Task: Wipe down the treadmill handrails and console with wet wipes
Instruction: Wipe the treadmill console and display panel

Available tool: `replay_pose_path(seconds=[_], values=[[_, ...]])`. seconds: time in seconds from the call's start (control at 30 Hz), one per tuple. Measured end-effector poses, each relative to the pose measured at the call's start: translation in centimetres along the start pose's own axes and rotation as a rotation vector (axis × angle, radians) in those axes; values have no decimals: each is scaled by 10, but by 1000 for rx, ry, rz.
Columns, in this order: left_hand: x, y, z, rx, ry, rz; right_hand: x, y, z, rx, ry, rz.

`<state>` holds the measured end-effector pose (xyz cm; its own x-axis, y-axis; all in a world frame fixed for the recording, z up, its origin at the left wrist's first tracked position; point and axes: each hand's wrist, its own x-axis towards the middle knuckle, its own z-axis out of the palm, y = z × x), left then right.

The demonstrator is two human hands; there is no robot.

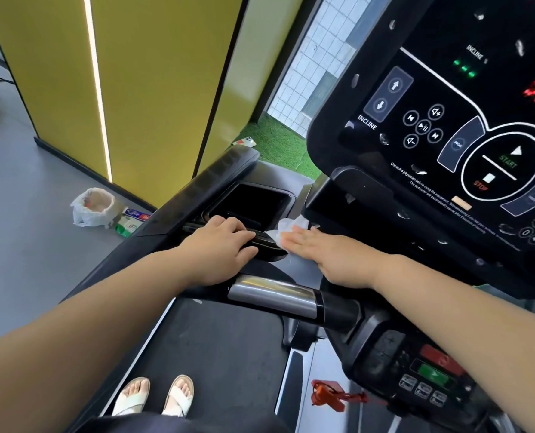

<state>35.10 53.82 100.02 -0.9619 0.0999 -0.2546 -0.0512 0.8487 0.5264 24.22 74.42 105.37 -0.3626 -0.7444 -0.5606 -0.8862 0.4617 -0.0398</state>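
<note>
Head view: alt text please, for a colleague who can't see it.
A person's right hand presses a white wet wipe flat on the treadmill ledge below the lit console, while the left hand rests on the side tray. A lined bin stands on the floor.

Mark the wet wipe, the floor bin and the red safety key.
wet wipe (286, 225), head view, crumpled edge.
floor bin (81, 214), head view, bag-covered side.
red safety key (324, 396), head view, clip body.

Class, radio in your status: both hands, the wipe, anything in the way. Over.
Left hand resting open on ridged ledge. Right hand flat, pressing wet wipe. Left hand close beside wipe.
</note>
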Motion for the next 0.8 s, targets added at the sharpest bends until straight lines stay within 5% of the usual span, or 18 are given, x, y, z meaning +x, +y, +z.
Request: replay_pose_path(seconds=[0.8], values=[[23,30,1,69,-5,97,19,5,-21,-138,25,169]])
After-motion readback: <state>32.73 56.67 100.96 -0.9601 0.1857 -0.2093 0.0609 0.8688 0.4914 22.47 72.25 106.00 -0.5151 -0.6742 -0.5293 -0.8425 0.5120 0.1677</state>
